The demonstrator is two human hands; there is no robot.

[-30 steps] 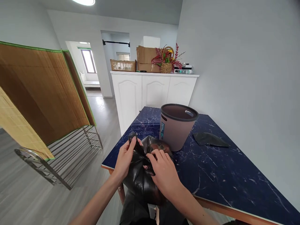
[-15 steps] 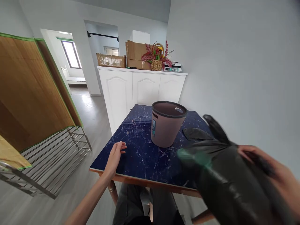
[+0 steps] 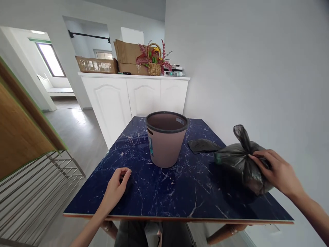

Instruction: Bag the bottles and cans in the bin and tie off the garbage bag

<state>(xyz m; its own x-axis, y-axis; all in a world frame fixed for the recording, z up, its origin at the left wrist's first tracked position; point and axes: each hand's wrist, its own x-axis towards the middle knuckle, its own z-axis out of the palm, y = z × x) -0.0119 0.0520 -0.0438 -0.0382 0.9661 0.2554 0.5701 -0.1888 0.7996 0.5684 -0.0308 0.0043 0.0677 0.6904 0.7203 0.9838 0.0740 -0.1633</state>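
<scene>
My right hand (image 3: 277, 171) grips a full, tied black rubbish bag (image 3: 239, 161) that rests on the right side of the dark blue marble-patterned table (image 3: 159, 195), close to the wall. My left hand (image 3: 115, 187) lies on the table near its front left edge, fingers loosely curled with nothing in them. A taupe plastic bin (image 3: 166, 139) with a dark rim stands empty at the table's middle. A flat folded black bag (image 3: 202, 145) lies just right of the bin, between it and the tied bag.
A white cabinet (image 3: 133, 96) stands behind the table with cardboard boxes (image 3: 128, 56) and a flower basket (image 3: 154, 63) on top. A metal rack (image 3: 33, 185) and a bamboo mat (image 3: 15, 133) are at the left. The plain wall runs along the table's right edge.
The tied bag went from in front of me, where both hands held it, to the table's right side in my right hand. My left hand let go and settled on the table.
</scene>
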